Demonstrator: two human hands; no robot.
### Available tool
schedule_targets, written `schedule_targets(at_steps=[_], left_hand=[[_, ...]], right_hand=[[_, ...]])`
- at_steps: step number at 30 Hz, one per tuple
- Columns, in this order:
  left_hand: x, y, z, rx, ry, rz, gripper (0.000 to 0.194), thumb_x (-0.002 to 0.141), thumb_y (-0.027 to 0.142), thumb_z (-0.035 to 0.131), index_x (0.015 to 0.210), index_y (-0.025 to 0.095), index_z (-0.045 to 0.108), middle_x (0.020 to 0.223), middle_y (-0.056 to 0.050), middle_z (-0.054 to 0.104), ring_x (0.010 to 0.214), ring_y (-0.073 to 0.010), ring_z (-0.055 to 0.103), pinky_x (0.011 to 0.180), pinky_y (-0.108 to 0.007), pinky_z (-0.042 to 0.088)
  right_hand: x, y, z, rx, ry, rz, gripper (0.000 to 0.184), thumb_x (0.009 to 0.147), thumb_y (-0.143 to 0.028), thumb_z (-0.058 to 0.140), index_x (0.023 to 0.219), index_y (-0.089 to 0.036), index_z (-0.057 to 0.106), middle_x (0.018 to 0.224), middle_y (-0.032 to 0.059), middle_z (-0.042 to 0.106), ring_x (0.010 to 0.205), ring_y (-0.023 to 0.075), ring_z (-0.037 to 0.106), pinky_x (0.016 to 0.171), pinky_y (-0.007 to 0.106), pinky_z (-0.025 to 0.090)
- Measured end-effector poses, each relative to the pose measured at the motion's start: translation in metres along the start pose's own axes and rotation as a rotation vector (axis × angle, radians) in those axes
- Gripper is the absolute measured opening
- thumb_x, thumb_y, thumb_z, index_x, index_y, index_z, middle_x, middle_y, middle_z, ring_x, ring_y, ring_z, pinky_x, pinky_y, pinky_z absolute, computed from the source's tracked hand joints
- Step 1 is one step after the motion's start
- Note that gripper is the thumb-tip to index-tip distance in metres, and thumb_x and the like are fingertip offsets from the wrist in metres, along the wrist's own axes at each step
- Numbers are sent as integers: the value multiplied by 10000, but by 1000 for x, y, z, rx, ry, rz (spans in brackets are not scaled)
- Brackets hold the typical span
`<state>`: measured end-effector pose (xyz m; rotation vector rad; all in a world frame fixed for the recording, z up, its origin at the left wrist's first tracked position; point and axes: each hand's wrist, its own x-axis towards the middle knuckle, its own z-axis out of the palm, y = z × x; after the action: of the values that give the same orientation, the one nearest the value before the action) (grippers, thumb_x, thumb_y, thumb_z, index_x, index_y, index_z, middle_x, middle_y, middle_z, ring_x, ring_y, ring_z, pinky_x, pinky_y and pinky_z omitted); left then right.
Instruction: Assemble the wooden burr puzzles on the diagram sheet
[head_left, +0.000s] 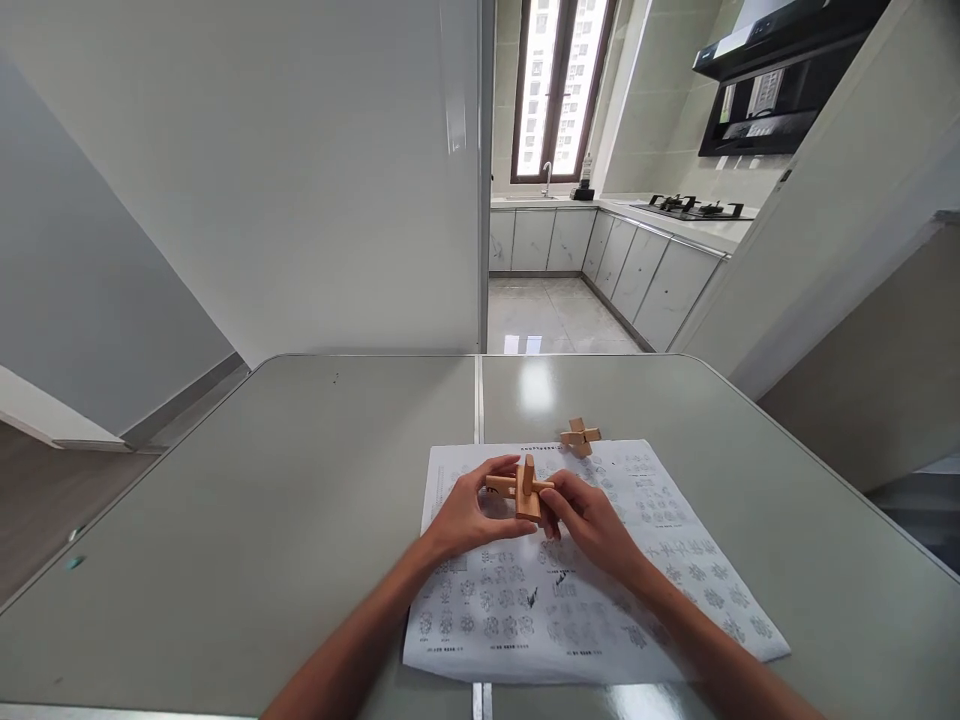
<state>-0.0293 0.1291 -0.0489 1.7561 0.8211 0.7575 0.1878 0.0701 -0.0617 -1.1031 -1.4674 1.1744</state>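
Observation:
Both hands are around a wooden interlocking puzzle (pixel 528 497) made of crossed light-brown bars, held above the printed sheet (pixel 510 640). My left hand (pixel 471 510) grips it between the thumb below and the fingers above, on its left side. With thumb and fingers, my right hand (pixel 589 515) pinches the bar end that sticks out to the right. One bar points upward from the middle of the puzzle. Rows of small line drawings and short text lines cover the sheet. The fingertips behind the puzzle are partly hidden.
A second wooden puzzle (pixel 580 437) rests at the sheet's far edge. The grey table (pixel 300 520) has a metal seam (pixel 478 400) down its middle. Beyond it are a white panel (pixel 337 180) on the left and a kitchen with a stove (pixel 697 207) on the right.

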Motion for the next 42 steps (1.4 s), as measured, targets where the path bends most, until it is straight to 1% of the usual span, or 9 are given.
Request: schedule_targets(at_steps=[5,10,14,18,21,29,38,40,42], left_hand=[[0,6,-1,-41,22,-17,748,712,377,903,1396,292,612,1295,-98,722,1235,-320,665,1083,-506,519],[1,0,-3,-174,6,-36,823,689,368,897,1437,293,560,1257,-96,720,1189,-319,683,1007,-469,564],[7,-7,-11,-310,148,26,824,737,511,835,1463,273,524,1337,-121,673,1229,-329,642,950,-447,581],[13,-15,-25,15,434,-24,765,711,466,861,1385,252,572,1369,-113,652,1245,-312,615,1056,-489,490],[13,-20,-31,241,511,-105,757,670,443,896,1337,244,600,1364,-113,648,1237,-311,611,1062,-485,468],[13,-28,-38,571,465,-140,751,612,370,900,1293,240,610,1323,-91,664,1309,-360,526,1111,-514,392],[10,-24,-34,701,459,-173,781,617,448,917,1299,206,626,1453,-150,538,1418,-406,385,1169,-560,318],[9,-18,-31,649,491,-65,701,706,441,874,1319,214,621,1453,-141,548,1404,-374,423,1160,-523,348],[8,-11,-26,531,477,36,426,885,444,724,1244,224,658,1302,-108,656,1233,-294,579,1070,-439,439]], right_hand=[[-1,1,2,-57,-70,-53,362,1061,-582,444,992,-252,574,778,18,660,673,195,602,690,359,494],[-2,4,5,-82,-72,-48,337,1057,-561,469,966,-256,580,806,30,671,683,201,603,683,349,488],[-2,4,7,-129,-69,-49,346,1055,-551,482,940,-249,604,792,27,668,675,193,592,674,335,461],[0,8,5,-80,-15,-20,359,1060,-553,470,921,-241,581,796,23,656,664,180,581,666,333,463],[3,11,2,-3,29,18,371,1045,-584,490,957,-237,586,798,23,646,668,182,580,673,342,477],[7,11,-4,210,111,89,414,973,-636,602,927,-225,593,748,6,616,633,163,532,626,326,470],[6,9,-6,311,159,122,413,950,-625,652,937,-213,627,754,8,627,646,148,523,613,298,462],[7,7,-5,310,159,114,404,954,-616,653,939,-213,628,751,7,628,642,146,527,606,293,460],[7,6,-3,301,147,106,392,964,-604,646,946,-213,626,755,9,634,637,144,528,604,292,460]])
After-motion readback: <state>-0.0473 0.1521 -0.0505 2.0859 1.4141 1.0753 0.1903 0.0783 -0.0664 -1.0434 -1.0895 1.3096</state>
